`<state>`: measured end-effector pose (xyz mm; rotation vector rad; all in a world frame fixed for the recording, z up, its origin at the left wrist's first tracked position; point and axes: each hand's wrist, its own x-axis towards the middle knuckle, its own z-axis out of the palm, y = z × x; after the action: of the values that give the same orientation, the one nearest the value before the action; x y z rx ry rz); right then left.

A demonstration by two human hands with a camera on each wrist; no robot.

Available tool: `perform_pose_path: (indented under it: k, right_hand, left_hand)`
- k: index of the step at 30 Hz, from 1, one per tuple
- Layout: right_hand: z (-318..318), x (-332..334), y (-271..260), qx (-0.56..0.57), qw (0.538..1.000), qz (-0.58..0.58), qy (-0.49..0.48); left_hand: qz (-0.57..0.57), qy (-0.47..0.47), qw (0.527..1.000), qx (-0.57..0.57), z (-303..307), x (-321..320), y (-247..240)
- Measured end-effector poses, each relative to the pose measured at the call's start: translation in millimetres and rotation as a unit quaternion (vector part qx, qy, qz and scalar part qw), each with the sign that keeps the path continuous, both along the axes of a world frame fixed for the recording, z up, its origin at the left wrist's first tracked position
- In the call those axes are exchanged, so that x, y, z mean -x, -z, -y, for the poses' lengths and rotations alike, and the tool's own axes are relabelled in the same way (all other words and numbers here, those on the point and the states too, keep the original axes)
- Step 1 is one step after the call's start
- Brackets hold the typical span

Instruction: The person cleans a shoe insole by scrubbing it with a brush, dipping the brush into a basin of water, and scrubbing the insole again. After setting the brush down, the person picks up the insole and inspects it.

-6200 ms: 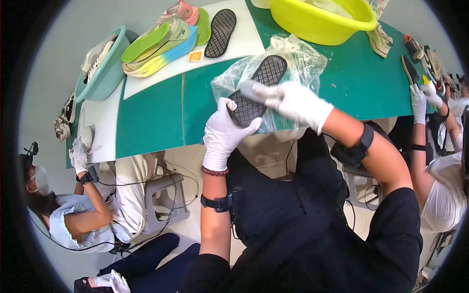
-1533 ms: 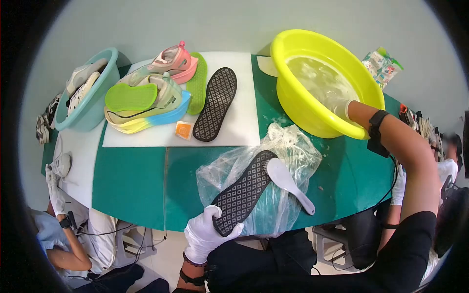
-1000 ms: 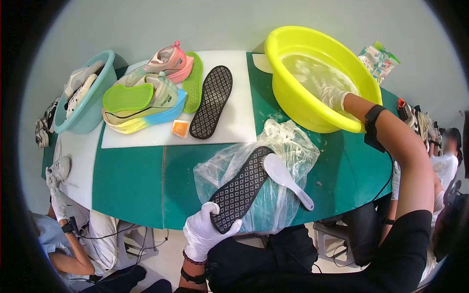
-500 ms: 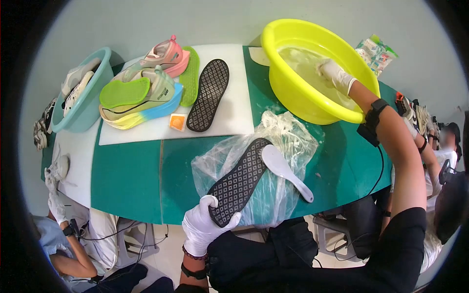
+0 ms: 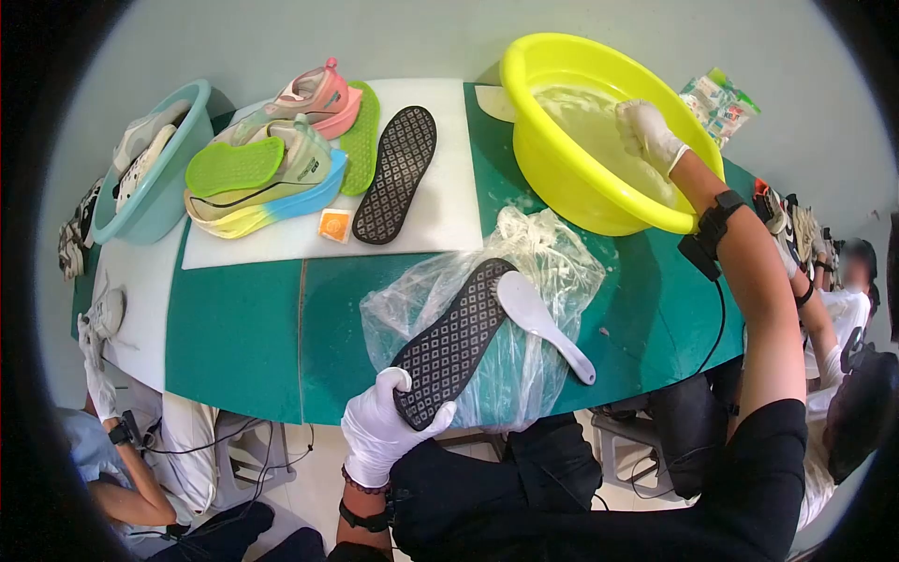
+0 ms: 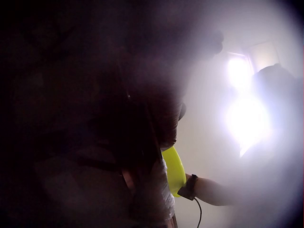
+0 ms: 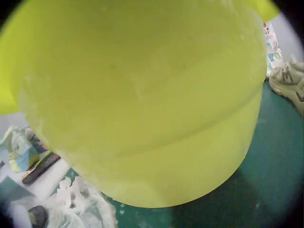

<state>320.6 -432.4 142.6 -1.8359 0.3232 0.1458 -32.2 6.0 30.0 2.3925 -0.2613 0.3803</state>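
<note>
Here's the left hand (image 5: 389,426) at the near edge, its grip holding the near end of the black insole (image 5: 454,347), angled across a clear plastic bag (image 5: 520,379) on the green surface (image 5: 234,328). The white brush (image 5: 545,323) leans on its far end, to the right. Far right, the right hand (image 5: 653,138) is over the yellow basin's (image 5: 571,183) cloudy water (image 5: 585,126); its grip, I cannot tell.

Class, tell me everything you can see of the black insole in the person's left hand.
The insole is long, black and slightly waisted, with pale diamond outlines across its face. It looks like rubber or foam. It slants over a clear plastic bag, its near end gripped by the left hand. A white brush lies against its far end.
</note>
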Motion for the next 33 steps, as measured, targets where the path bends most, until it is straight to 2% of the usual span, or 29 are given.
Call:
perform_pose_path:
  k: [1, 3, 5, 7, 10, 13, 15, 16, 18, 20, 24, 26, 28, 31, 33]
  right_hand:
    - [-6.5, 5.2, -3.4, 0.008, 1.000, 0.009, 0.025]
    - [9.0, -6.7, 6.4, 0.088, 0.993, 0.062, -0.048]
    - [15.5, -14.0, 12.1, 0.090, 0.989, 0.079, -0.090]
    - [10.4, -12.5, 11.3, 0.015, 0.993, 0.061, -0.100]
    - [-12.7, 17.0, -0.3, 0.097, 0.984, 0.109, -0.106]
    - [-19.4, 30.7, -6.2, 0.311, 0.925, 0.110, -0.187]
    - [-26.8, 37.2, -4.8, 0.412, 0.881, 0.056, -0.227]
    - [-27.3, 39.5, -3.8, 0.460, 0.853, 0.028, -0.246]
    - [-9.7, 35.2, 16.6, 0.556, 0.782, 0.067, -0.274]
    - [-2.6, 29.2, 23.5, 0.596, 0.737, -0.001, -0.320]
    - [-15.2, 19.6, 12.4, 0.580, 0.700, -0.129, -0.396]
    - [-17.1, 16.1, 11.5, 0.566, 0.704, -0.153, -0.401]
    - [-18.7, 12.4, 13.9, 0.550, 0.740, -0.137, -0.361]
    - [-19.2, 18.0, 20.3, 0.492, 0.848, 0.018, -0.198]
    - [-15.6, 12.5, 26.3, 0.515, 0.836, 0.093, -0.164]
  left_hand:
    - [0.004, 0.000, 1.000, 0.003, 0.4, -0.3, 0.1]
    - [0.011, 0.001, 1.000, 0.008, 0.9, -0.8, 0.3]
    - [0.011, 0.001, 1.000, 0.001, 0.4, -0.7, 1.0]
    - [0.011, 0.001, 1.000, -0.001, -0.3, -0.6, 2.2]
    - [0.015, 0.004, 1.000, 0.001, -0.4, -0.7, 3.7]
    - [0.020, 0.007, 1.000, 0.001, 0.7, -1.3, 2.1]
    - [0.017, 0.008, 1.000, -0.004, 0.5, -1.1, 0.8]
    - [0.018, 0.008, 1.000, -0.006, 0.5, -0.9, 1.1]
    - [0.021, 0.009, 1.000, -0.010, 0.3, -0.8, 1.8]
    - [0.018, 0.012, 1.000, -0.011, 0.2, -0.4, 1.8]
    - [0.010, 0.011, 1.000, -0.004, 0.1, -0.4, 0.7]
    - [0.004, 0.007, 1.000, -0.004, 0.4, 0.1, -0.1]
    - [0.002, 0.007, 1.000, -0.009, 0.5, 0.4, -1.0]
    - [0.003, 0.007, 1.000, -0.018, 0.4, 0.8, -1.3]
    - [0.002, 0.006, 1.000, -0.018, 0.2, 0.9, -0.3]
